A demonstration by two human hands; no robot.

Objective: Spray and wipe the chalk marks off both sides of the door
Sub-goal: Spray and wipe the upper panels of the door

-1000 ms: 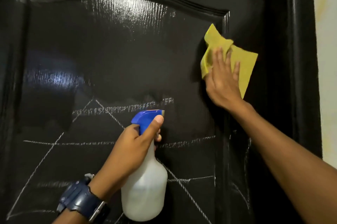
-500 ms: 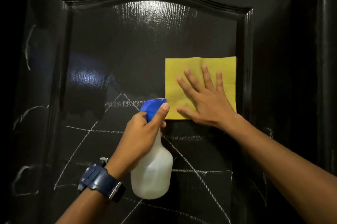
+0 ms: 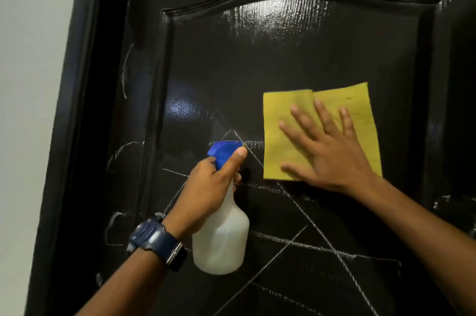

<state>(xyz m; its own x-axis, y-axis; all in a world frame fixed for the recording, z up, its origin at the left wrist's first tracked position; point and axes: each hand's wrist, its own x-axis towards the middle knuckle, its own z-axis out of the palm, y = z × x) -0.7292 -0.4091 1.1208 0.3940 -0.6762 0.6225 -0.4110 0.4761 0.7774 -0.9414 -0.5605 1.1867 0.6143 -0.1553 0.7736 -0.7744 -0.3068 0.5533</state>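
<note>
Bottle (image 3: 221, 238): white translucent plastic with a blue spray head (image 3: 223, 151), contents not discernible through the wall, gripped at the neck by the left hand (image 3: 208, 189), thumb lying on the head, held just in front of the door (image 3: 283, 58). Cloth (image 3: 286, 140): yellow, creased, pressed flat on the black panel by the right hand (image 3: 327, 156) with fingers straight and spread. Chalk marks (image 3: 304, 243): white lines crossing the panel's lower part, beside and below the cloth, with curved strokes on the left stile; a dark blue watch (image 3: 154, 241) on the left wrist.
</note>
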